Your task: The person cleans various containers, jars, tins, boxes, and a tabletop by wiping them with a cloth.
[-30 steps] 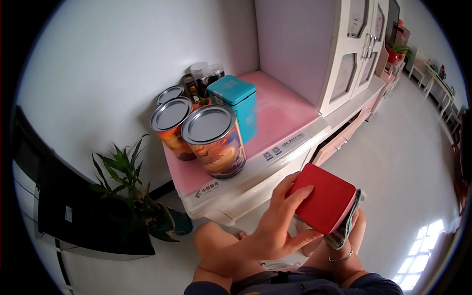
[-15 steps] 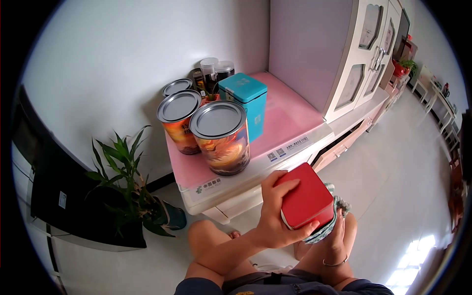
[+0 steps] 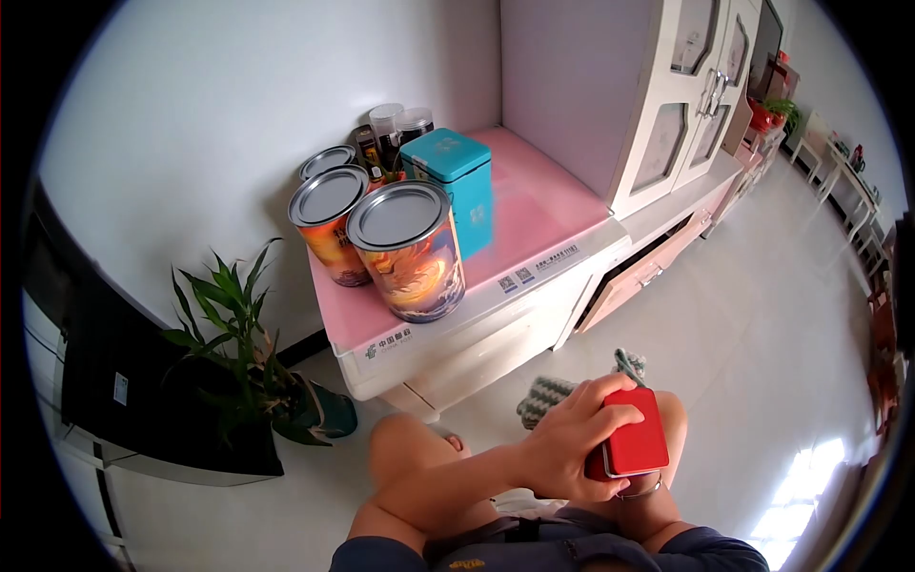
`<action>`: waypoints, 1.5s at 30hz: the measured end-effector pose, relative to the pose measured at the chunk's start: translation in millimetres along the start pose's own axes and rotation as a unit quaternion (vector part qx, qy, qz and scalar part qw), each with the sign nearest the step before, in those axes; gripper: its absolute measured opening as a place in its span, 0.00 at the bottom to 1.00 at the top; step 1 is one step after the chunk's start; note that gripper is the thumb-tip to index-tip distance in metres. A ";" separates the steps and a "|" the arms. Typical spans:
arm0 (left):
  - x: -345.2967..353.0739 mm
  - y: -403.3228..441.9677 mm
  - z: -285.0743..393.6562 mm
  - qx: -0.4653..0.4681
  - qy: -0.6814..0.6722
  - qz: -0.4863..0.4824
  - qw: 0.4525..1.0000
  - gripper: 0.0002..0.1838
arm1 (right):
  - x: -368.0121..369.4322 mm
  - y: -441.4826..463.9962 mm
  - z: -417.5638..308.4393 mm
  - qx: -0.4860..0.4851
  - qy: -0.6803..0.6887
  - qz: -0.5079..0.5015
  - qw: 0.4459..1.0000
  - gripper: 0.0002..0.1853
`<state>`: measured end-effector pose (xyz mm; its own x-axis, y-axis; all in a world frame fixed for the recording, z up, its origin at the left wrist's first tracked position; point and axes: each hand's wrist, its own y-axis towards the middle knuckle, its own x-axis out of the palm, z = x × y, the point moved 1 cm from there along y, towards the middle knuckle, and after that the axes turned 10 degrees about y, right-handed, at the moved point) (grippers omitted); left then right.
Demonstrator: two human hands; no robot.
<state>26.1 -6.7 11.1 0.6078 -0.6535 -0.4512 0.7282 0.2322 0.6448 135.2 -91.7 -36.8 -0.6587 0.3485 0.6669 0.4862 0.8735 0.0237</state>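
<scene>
For good handling of the red tin [image 3: 640, 429], we'd want the fingers well down its sides: the pale seam at the near edge looks like a lid joint, so gripping only the top part could work it loose. We'd also want the knitted cloth [image 3: 545, 398] spread flat, not bunched against the tin. Left hand [image 3: 570, 440]: partly curled, pinching the tin, one finger across the red top, another by the far edge, thumb at the near edge. Right hand: hidden behind the tin, only the braceleted wrist [image 3: 646, 494] showing, so we can't tell how open it is or whether it has the cloth, which pokes out past the left hand. Tin is above the lap, near the right knee [image 3: 674, 421], well apart from the cabinet [image 3: 515, 343].
</scene>
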 end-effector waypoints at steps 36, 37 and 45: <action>-71.2 86.2 -79.8 0.125 0.399 0.236 0.877 0.31 | 46.5 288.2 -38.1 -0.168 -0.812 -0.239 0.505 0.23; -72.8 87.4 -77.4 0.114 0.399 0.230 0.881 0.31 | 48.8 296.9 -37.0 -0.171 -0.810 -0.233 0.511 0.22; -75.3 89.4 -85.8 0.074 0.365 0.275 0.886 0.27 | 96.5 414.0 7.6 -0.127 -0.856 -0.162 0.474 0.13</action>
<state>72.6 125.1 49.8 0.9402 0.1834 -0.2871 0.2407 0.2388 0.9408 268.6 306.1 31.8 -0.1162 0.1654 -0.9794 0.1099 0.9821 0.1528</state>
